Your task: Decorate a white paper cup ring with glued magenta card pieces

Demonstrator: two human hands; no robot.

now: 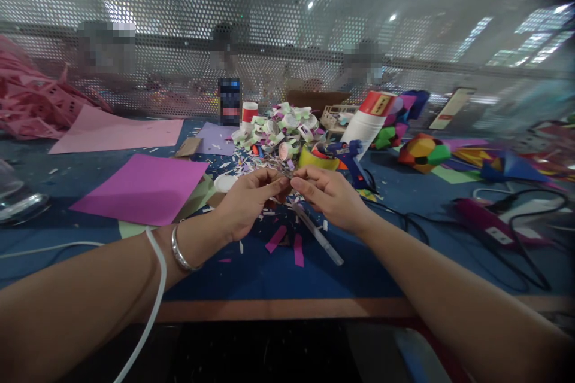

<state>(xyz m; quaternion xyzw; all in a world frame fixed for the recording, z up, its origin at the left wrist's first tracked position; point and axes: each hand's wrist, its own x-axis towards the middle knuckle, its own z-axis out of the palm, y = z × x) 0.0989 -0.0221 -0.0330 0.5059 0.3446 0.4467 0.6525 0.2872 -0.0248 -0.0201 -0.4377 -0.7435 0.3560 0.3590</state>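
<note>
My left hand (247,200) and my right hand (336,198) meet above the middle of the table, fingertips pinched together. Something small and thin sits between them, too blurred to name. Below the hands lie two magenta paper strips (299,249) and a clear, slender stick (321,238), possibly a pen or glue stick. Just beyond them is a heap of small white-and-green rolled paper pieces (287,125) among scattered scraps. A yellow ring (318,158), like a tape roll, and a blue glue gun (354,161) are close past my right hand.
Magenta paper (144,188) and pink paper (121,134) lie left. White-and-red paper cups (363,125) lean at the back right, near a multicoloured paper ball (422,152). A purple power strip (485,224) with black cables lies right. A white cable (155,293) crosses my left forearm.
</note>
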